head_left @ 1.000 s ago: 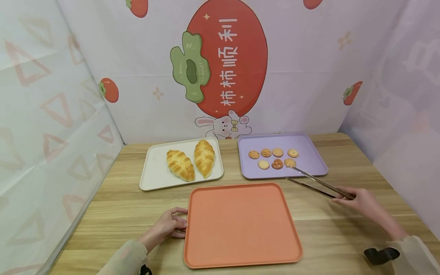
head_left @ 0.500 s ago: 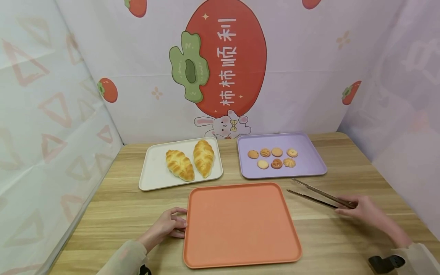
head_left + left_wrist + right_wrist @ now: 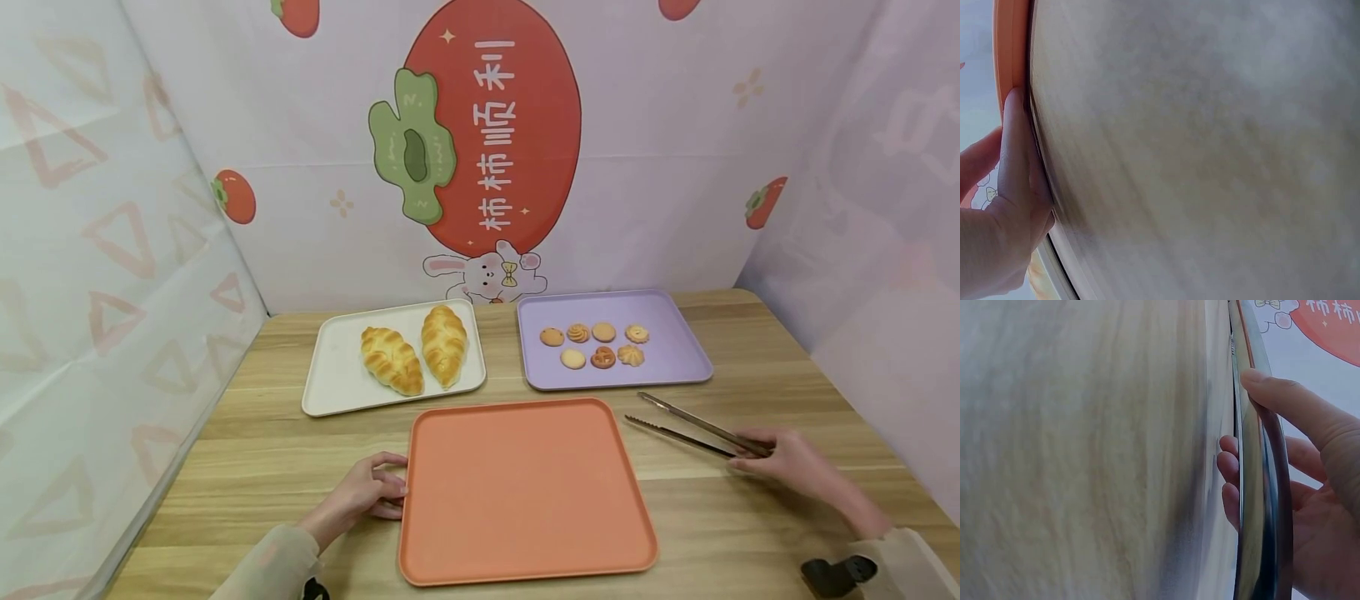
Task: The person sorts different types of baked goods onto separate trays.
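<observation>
My right hand (image 3: 787, 462) holds metal tongs (image 3: 697, 427) over the right side of the table, thumb on the upper arm and fingers curled round the other side. The tongs' arms are spread, with nothing between the tips. In the right wrist view, the tongs (image 3: 1260, 487) run upright past the thumb. Several cookies (image 3: 603, 357) lie in two rows on the purple tray (image 3: 678, 358), beyond the tongs' tips. My left hand (image 3: 363, 490) rests by the left edge of the orange tray (image 3: 528, 492), its fingers touching the rim. The left wrist view shows a finger along that rim (image 3: 1011, 56).
A white tray (image 3: 330, 375) with two braided breads (image 3: 445, 346) stands at the back left. Wooden tabletop (image 3: 720, 517) shows between the trays and both arms. A printed cloth (image 3: 637, 225) rises behind the table, with more cloth at both sides.
The tongs' tips have drawn back from the cookies on the purple tray toward the person and are now in front of its near edge. The left hand stays in place.
</observation>
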{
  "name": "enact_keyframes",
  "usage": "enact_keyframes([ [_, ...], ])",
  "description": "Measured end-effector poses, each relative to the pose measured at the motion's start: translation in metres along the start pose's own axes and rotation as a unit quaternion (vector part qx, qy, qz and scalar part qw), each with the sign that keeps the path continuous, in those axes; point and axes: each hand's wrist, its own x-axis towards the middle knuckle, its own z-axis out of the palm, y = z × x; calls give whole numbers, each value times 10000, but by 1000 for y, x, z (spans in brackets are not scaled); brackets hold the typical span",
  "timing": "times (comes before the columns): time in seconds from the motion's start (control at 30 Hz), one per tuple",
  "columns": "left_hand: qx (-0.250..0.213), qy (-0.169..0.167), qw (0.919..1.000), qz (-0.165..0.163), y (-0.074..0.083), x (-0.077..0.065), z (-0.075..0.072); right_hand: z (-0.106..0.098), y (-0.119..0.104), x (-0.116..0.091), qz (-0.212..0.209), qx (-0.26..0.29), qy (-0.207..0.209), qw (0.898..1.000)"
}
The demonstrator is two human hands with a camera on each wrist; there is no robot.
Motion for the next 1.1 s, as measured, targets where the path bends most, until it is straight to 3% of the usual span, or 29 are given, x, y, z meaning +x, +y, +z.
enact_keyframes([
  [0.53, -24, 45, 10000, 32, -1, 0, 1, 4, -1, 4, 71, -459, -190, 9987],
  [0.93, 139, -172, 9995, 206, -1, -1, 0, -1, -1, 7, 44, 153, -620, 9979],
  [1.1, 725, -191, 9956, 560, 5, -5, -4, -4, -8, 12, 105, 185, -568, 9982],
])
